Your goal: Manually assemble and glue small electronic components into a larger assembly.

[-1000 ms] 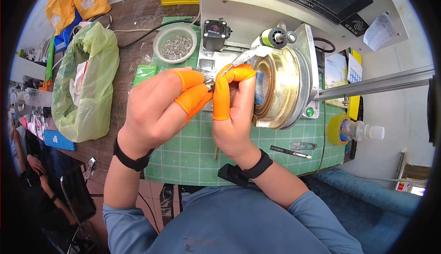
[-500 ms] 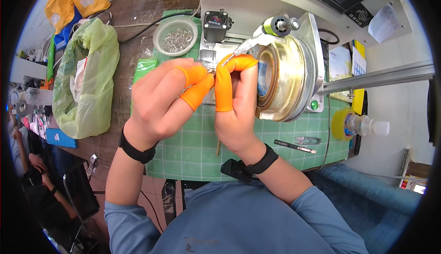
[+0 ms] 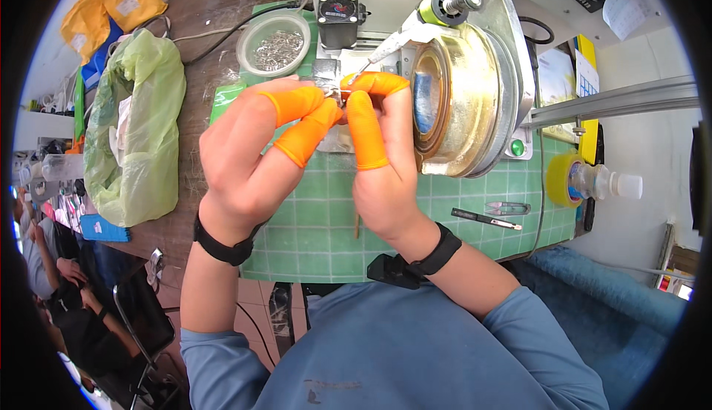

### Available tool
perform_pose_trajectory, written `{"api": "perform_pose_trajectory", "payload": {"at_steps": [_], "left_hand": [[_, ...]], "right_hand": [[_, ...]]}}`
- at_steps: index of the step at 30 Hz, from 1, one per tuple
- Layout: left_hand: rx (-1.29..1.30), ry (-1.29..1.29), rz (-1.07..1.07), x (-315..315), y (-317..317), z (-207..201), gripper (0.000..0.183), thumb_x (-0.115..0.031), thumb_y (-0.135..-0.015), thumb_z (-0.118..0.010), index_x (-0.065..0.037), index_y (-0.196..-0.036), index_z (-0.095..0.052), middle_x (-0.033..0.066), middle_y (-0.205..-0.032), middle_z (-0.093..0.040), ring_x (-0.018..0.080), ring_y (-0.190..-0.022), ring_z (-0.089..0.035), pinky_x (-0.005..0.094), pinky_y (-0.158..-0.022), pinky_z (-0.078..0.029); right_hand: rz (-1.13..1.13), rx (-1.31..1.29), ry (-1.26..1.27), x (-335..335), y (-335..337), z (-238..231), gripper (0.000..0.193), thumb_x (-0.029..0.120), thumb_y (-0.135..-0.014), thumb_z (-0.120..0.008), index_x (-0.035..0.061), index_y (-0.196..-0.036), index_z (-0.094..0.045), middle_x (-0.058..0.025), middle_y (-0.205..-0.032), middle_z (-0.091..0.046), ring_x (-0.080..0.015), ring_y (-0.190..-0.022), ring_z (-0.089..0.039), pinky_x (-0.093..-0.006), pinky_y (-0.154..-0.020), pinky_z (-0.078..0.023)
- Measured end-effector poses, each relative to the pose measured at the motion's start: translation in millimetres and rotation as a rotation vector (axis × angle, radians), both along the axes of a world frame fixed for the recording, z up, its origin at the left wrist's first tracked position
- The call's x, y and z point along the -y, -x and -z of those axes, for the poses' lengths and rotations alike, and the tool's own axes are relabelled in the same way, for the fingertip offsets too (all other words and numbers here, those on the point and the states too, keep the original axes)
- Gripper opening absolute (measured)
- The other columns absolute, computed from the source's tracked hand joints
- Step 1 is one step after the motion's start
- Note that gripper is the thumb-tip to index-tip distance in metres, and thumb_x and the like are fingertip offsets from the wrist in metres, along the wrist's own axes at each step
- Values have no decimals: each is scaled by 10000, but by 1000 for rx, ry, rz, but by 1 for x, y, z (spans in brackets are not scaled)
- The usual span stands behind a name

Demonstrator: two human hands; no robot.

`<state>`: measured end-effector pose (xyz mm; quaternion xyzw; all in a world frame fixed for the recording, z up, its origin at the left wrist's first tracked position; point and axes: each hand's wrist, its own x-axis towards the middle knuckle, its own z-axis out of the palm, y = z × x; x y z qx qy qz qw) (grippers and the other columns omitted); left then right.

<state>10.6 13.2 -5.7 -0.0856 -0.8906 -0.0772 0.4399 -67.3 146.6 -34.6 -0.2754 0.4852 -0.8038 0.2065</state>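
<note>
My left hand (image 3: 241, 150) and my right hand (image 3: 384, 161) meet over the bench, fingertips close together. Orange finger cots cover the thumb and index finger of each. Both hands are closed in a pinch about a small silvery metal piece (image 3: 343, 96), mostly hidden by the fingertips. Just beyond them stands a small machine with a large tape roll (image 3: 463, 102), a green-and-black roller (image 3: 443, 8) and a pale pointed arm (image 3: 389, 45) that reaches toward my right index finger. A round plastic bowl (image 3: 243, 53) of small metal parts (image 3: 278, 50) sits beyond my left hand.
A green gridded cutting mat (image 3: 315, 213) covers the bench. On its right lie a box cutter (image 3: 486, 219), thread snips (image 3: 509, 208) and a yellow tape roll (image 3: 558, 180). A pale green plastic bag (image 3: 159, 143) stands left. Another person (image 3: 70, 269) sits at far left.
The view has shifted slightly. Both hands remain together at the metal piece, with small shifts of the fingers; the right thumb tip is now nearer the left fingertips.
</note>
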Motion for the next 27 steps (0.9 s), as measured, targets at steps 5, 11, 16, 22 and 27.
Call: {"api": "perform_pose_trajectory", "payload": {"at_steps": [5,11,16,22,27], "left_hand": [[-13,-12,-15,-1,0,2,310,9,-718,-885,-41,-1005,-777,134,-945,-730,318,-863,-750,383,-747,-640],[3,7,-6,-1,-2,-2,315,17,-706,-873,-39,-1000,-774,125,-943,-727,312,-847,-748,390,-754,-652],[0,41,3,-2,-2,0,292,3,-700,-874,-26,-967,-759,115,-924,-711,303,-839,-745,385,-731,-653],[-15,13,-25,-2,1,0,278,-22,-701,-879,-26,-935,-729,107,-908,-701,291,-826,-746,364,-670,-638],[-35,-40,-2,6,5,4,277,-33,-700,-879,-39,-939,-740,107,-919,-706,293,-811,-750,347,-657,-635]], "right_hand": [[51,-85,-34,2,0,5,120,113,-1104,-517,47,-1195,-475,-47,-1118,-502,-132,-1036,-497,-305,-982,-426],[73,-142,-68,2,5,10,123,85,-1082,-538,33,-1175,-477,-69,-1109,-500,-155,-1021,-504,-320,-984,-434],[88,-156,-86,1,5,9,128,79,-1066,-549,23,-1148,-467,-88,-1112,-486,-177,-1012,-496,-330,-981,-434],[126,-190,-111,2,6,6,128,61,-1054,-555,29,-1126,-455,-94,-1109,-468,-194,-1015,-483,-340,-974,-434],[118,-182,-103,8,10,7,133,62,-1053,-559,37,-1126,-450,-94,-1116,-465,-193,-1017,-485,-341,-980,-431]]}}
